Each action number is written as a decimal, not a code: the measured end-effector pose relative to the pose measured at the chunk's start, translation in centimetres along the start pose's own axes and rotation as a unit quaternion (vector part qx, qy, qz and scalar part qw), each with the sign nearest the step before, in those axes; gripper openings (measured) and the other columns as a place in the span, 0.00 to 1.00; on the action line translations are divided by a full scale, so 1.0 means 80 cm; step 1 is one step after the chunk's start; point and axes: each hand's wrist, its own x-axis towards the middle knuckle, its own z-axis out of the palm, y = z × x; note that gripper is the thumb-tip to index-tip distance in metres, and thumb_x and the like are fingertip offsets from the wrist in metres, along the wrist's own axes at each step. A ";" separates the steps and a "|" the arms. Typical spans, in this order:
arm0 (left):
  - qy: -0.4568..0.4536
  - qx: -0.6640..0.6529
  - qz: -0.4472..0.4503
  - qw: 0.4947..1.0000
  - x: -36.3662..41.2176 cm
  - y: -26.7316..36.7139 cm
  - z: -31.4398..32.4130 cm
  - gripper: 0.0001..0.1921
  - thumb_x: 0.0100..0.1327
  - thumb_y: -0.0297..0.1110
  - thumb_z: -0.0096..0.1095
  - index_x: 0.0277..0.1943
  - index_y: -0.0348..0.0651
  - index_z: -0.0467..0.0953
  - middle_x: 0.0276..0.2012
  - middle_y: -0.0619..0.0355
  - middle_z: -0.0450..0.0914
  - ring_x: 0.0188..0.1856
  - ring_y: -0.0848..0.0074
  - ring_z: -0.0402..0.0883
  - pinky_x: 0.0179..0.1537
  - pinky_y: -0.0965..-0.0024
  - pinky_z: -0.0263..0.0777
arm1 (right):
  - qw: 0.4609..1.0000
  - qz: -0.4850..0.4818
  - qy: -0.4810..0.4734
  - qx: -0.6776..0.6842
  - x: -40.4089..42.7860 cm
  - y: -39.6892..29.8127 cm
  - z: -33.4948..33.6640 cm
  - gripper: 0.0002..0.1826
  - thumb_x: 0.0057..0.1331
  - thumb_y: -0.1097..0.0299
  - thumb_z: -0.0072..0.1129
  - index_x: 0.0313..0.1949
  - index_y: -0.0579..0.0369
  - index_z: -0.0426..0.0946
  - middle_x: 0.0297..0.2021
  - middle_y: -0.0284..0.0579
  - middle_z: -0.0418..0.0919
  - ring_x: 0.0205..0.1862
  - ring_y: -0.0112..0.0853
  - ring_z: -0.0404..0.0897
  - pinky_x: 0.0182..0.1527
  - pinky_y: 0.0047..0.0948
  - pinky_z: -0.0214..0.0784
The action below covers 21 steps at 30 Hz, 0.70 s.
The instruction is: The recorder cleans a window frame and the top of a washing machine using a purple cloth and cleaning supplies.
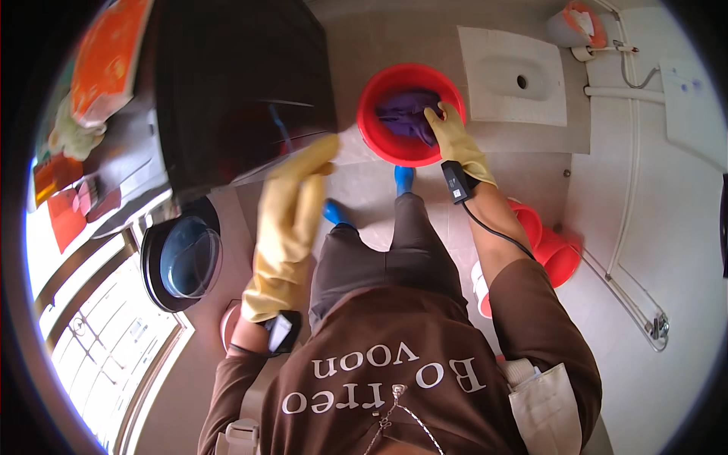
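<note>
My right hand (452, 133), in a yellow rubber glove, reaches over the near right rim of a red plastic basin (372, 145). Its thumb and fingertips are at a crumpled purple cloth (406, 111) lying inside; whether they grip the cloth is unclear. Off to the left of the basin, my left hand (293, 199) wears a matching glove. Motion blurs it, its fingers stretch forward, and nothing shows in its grasp. Each wrist has a black device strapped on, and a cable runs up my right forearm. My blue boots (404, 179) stand on the tiles just short of the basin.
A glossy black cabinet or appliance (244, 85) rises at left, with an orange packet (111, 57) on top. Ahead right is a squat toilet (512, 79). Red buckets (557, 256) stand right of my legs. Nested basins (190, 256) are near the window; a bin (574, 25) is far right.
</note>
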 end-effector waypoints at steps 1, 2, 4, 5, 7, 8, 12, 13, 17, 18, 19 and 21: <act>-0.021 -0.009 -0.063 0.998 0.003 -0.021 0.029 0.20 0.77 0.30 0.54 0.67 0.31 0.74 0.60 0.42 0.81 0.56 0.64 0.84 0.60 0.67 0.75 | 0.999 0.003 -0.016 -0.041 0.010 0.023 0.007 0.27 0.71 0.56 0.63 0.60 0.66 0.75 0.54 0.64 0.82 0.58 0.50 0.81 0.60 0.42 0.71; -0.043 -0.021 -0.123 0.991 0.009 -0.042 0.058 0.22 0.75 0.29 0.57 0.69 0.32 0.72 0.61 0.41 0.80 0.58 0.62 0.83 0.62 0.66 0.74 | 0.996 0.004 -0.028 -0.085 0.022 0.050 0.012 0.24 0.70 0.56 0.63 0.54 0.66 0.79 0.48 0.65 0.84 0.52 0.53 0.84 0.55 0.45 0.74; -0.067 -0.092 -0.230 0.967 0.022 -0.089 0.118 0.24 0.77 0.31 0.56 0.71 0.33 0.70 0.62 0.39 0.79 0.63 0.58 0.81 0.67 0.63 0.70 | 0.993 -0.035 -0.032 -0.110 0.049 0.140 0.023 0.20 0.67 0.56 0.63 0.44 0.65 0.83 0.42 0.66 0.84 0.48 0.58 0.84 0.52 0.48 0.76; -0.061 -0.095 -0.273 0.955 0.020 -0.117 0.135 0.23 0.78 0.33 0.54 0.71 0.31 0.70 0.64 0.40 0.78 0.65 0.60 0.79 0.68 0.62 0.69 | 0.987 -0.020 -0.084 -0.133 0.053 0.152 0.035 0.21 0.67 0.56 0.63 0.46 0.64 0.83 0.44 0.65 0.85 0.50 0.57 0.84 0.53 0.47 0.76; -0.046 -0.139 -0.324 0.935 0.016 -0.169 0.165 0.23 0.79 0.34 0.53 0.70 0.30 0.70 0.64 0.40 0.78 0.66 0.60 0.78 0.68 0.62 0.69 | 0.977 -0.004 -0.141 -0.159 0.056 0.176 0.060 0.21 0.67 0.56 0.64 0.48 0.63 0.83 0.45 0.64 0.85 0.51 0.57 0.83 0.55 0.46 0.76; -0.040 -0.164 -0.339 0.926 0.016 -0.191 0.173 0.23 0.79 0.35 0.53 0.70 0.30 0.70 0.64 0.40 0.78 0.66 0.60 0.78 0.68 0.61 0.69 | 0.971 0.015 -0.161 -0.173 0.057 0.179 0.074 0.23 0.67 0.56 0.64 0.54 0.61 0.81 0.50 0.64 0.84 0.55 0.56 0.82 0.58 0.45 0.75; -0.039 -0.233 -0.366 0.900 0.024 -0.252 0.192 0.24 0.81 0.37 0.51 0.70 0.28 0.70 0.64 0.40 0.78 0.66 0.60 0.78 0.69 0.61 0.69 | 0.961 -0.009 -0.186 -0.203 0.097 0.203 0.124 0.36 0.68 0.58 0.64 0.73 0.56 0.65 0.63 0.61 0.78 0.65 0.53 0.77 0.69 0.43 0.70; -0.029 -0.226 -0.380 0.897 0.013 -0.266 0.178 0.24 0.81 0.38 0.51 0.70 0.28 0.70 0.64 0.40 0.78 0.66 0.60 0.78 0.69 0.61 0.69 | 0.937 0.075 -0.256 -0.226 0.099 0.174 0.153 0.40 0.68 0.61 0.61 0.78 0.50 0.57 0.67 0.63 0.73 0.68 0.54 0.74 0.71 0.45 0.67; -0.020 -0.240 -0.394 0.887 0.011 -0.305 0.177 0.25 0.83 0.40 0.48 0.70 0.26 0.69 0.64 0.40 0.77 0.67 0.60 0.77 0.69 0.60 0.69 | 0.901 0.125 -0.301 -0.286 0.140 0.224 0.213 0.41 0.68 0.65 0.59 0.79 0.44 0.55 0.68 0.63 0.72 0.68 0.54 0.74 0.70 0.47 0.68; -0.011 -0.240 -0.395 0.886 0.006 -0.308 0.166 0.26 0.83 0.41 0.47 0.70 0.26 0.69 0.65 0.40 0.77 0.67 0.60 0.77 0.69 0.59 0.69 | 0.880 0.092 -0.318 -0.340 0.136 0.234 0.230 0.32 0.67 0.65 0.59 0.71 0.46 0.64 0.63 0.60 0.76 0.64 0.53 0.77 0.66 0.47 0.71; -0.009 -0.282 -0.369 0.886 -0.004 -0.337 0.199 0.25 0.83 0.40 0.47 0.70 0.26 0.68 0.65 0.40 0.77 0.67 0.59 0.77 0.69 0.59 0.70 | 0.847 0.076 -0.308 -0.427 0.145 0.290 0.200 0.24 0.67 0.66 0.59 0.63 0.48 0.73 0.59 0.57 0.80 0.60 0.53 0.80 0.61 0.48 0.74; -0.017 -0.254 -0.375 0.891 0.015 -0.334 0.178 0.25 0.83 0.40 0.47 0.70 0.26 0.67 0.65 0.40 0.77 0.67 0.60 0.78 0.69 0.59 0.70 | 0.824 0.032 -0.313 -0.470 0.155 0.338 0.235 0.18 0.66 0.66 0.59 0.55 0.49 0.82 0.54 0.54 0.84 0.56 0.52 0.83 0.57 0.48 0.78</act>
